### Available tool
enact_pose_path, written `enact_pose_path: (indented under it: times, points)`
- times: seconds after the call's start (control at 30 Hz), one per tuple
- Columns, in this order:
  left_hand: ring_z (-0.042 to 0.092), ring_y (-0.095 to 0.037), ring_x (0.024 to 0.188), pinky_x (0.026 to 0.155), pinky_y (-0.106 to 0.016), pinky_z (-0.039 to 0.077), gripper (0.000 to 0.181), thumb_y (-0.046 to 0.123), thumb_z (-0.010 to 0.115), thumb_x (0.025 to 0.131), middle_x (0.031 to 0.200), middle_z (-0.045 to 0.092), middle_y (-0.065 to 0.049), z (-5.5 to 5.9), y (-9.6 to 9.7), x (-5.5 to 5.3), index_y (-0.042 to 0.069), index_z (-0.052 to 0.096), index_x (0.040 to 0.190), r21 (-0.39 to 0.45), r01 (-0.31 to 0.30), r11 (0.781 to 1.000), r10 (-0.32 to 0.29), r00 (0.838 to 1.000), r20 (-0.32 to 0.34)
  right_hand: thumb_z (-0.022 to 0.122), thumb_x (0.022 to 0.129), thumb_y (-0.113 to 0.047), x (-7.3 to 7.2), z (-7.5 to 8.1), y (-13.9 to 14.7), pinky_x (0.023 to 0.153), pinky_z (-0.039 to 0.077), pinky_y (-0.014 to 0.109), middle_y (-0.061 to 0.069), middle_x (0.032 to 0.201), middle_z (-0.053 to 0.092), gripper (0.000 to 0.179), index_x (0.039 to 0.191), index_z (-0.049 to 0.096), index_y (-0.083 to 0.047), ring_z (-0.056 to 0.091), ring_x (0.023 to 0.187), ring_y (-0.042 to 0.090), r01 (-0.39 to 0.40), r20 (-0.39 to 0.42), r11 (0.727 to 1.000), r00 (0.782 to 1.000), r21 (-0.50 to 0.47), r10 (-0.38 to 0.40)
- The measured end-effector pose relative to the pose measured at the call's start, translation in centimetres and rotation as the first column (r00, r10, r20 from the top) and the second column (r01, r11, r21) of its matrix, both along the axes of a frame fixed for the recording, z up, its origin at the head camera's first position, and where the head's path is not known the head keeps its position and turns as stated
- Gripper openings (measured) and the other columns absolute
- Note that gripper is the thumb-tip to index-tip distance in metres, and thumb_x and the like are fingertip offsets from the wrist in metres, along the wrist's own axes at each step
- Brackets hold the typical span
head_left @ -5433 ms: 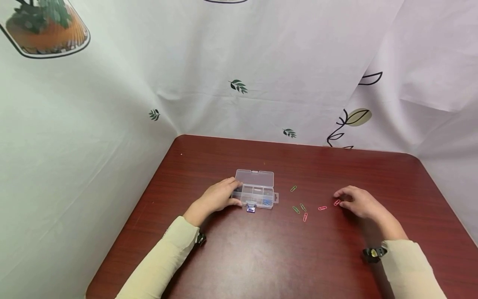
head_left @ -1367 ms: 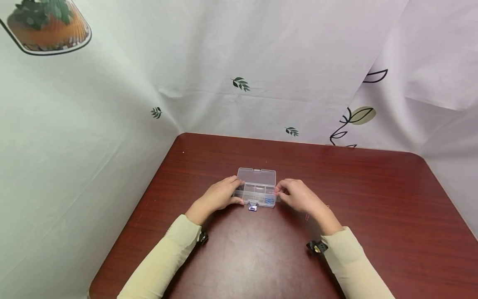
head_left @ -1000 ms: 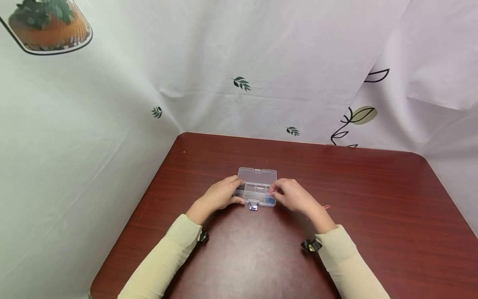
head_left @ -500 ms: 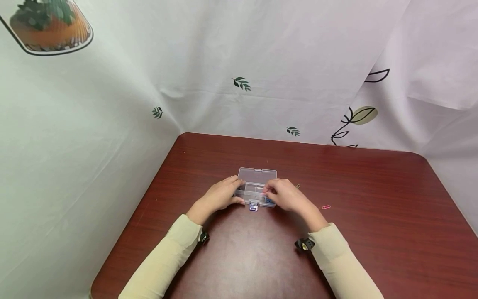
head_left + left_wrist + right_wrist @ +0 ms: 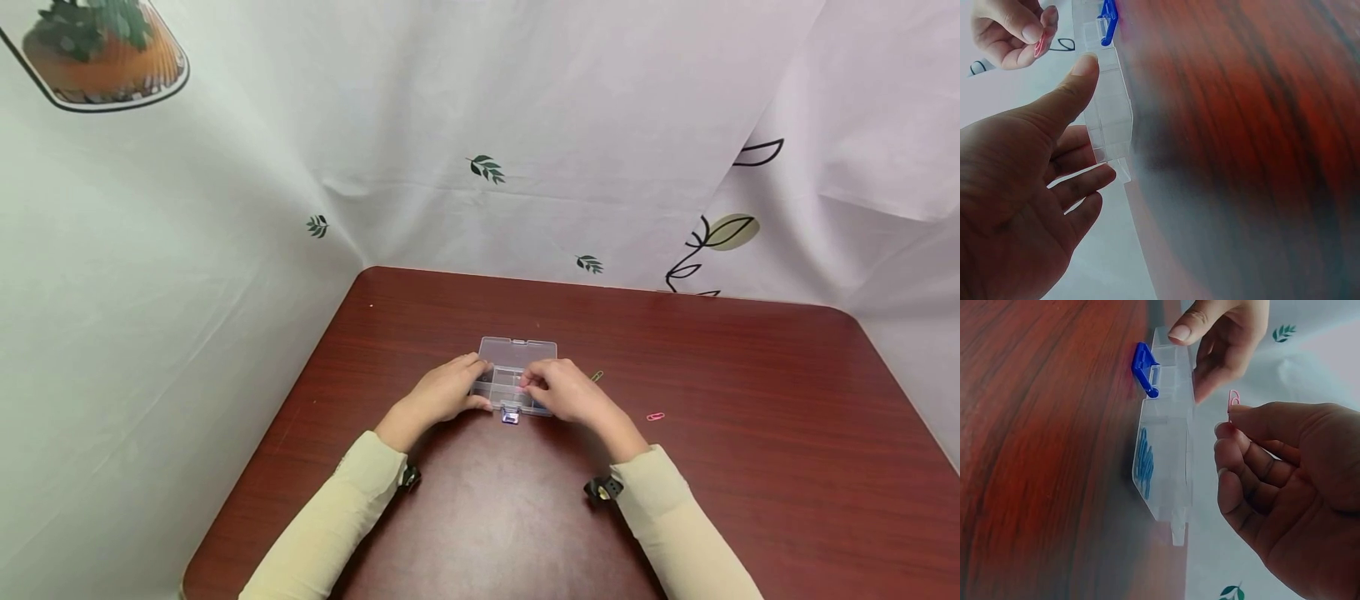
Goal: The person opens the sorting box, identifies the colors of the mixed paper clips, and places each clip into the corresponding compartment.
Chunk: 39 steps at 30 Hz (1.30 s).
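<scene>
A small clear plastic compartment box (image 5: 503, 377) stands on the table with its lid (image 5: 517, 351) raised at the back. My left hand (image 5: 441, 393) grips the box's left end, thumb at the front and fingers behind. Above the middle compartments, my right hand (image 5: 564, 390) pinches a pink paper clip (image 5: 1234, 399) between thumb and forefinger. The clip stays just clear of the box in the right wrist view. Several blue paper clips (image 5: 1145, 464) lie in the front right compartment. A blue latch (image 5: 1145, 369) hangs open at the front. My right hand partly hides the box's right side.
Right of the box, a pink paper clip (image 5: 656, 416) and a green paper clip (image 5: 597, 376) lie on the reddish-brown table (image 5: 750, 367). My right hand and forearm cover part of the table there. A white patterned cloth (image 5: 600, 125) hangs behind.
My right hand has picked up a pink paper clip at the right, carried it left and brought it over the box's middle. My left hand keeps its hold on the box.
</scene>
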<state>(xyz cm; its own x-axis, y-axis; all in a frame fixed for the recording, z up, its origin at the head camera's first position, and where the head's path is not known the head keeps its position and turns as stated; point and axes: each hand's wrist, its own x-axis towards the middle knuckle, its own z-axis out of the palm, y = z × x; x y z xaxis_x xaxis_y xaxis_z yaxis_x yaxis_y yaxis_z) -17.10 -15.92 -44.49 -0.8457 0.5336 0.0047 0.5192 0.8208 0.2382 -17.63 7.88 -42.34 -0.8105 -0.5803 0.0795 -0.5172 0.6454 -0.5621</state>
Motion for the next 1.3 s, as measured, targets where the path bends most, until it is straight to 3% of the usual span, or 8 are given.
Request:
enact_pose_path:
  times: [0.53, 1.3]
  points:
    - [0.060, -0.022, 0.115, 0.100, -0.039, 0.050, 0.065, 0.046, 0.077, 0.086, 0.125, 0.061, -0.007, 0.0, 0.1, 0.0, 0.006, 0.061, 0.135, -0.003, -0.004, 1.000, 0.004, 1.000, -0.004, 0.070, 0.094, -0.010, -0.2, 0.5, 1.1, 0.073, 0.054, 0.032, -0.002, 0.085, 0.067, 0.004, 0.095, 0.073, -0.007, 0.059, 0.078, 0.012, 0.034, 0.010, 0.999, 0.999, 0.022, -0.035]
    - [0.059, -0.022, 0.114, 0.101, -0.038, 0.050, 0.067, 0.046, 0.076, 0.086, 0.124, 0.061, -0.007, 0.0, 0.1, 0.1, 0.006, 0.060, 0.137, -0.026, -0.007, 1.000, 0.006, 1.000, -0.007, 0.072, 0.092, -0.007, 0.3, 0.4, 9.8, 0.075, 0.054, 0.037, 0.001, 0.094, 0.069, 0.015, 0.107, 0.073, -0.005, 0.062, 0.083, 0.015, 0.118, 0.008, 0.992, 0.993, 0.042, -0.119]
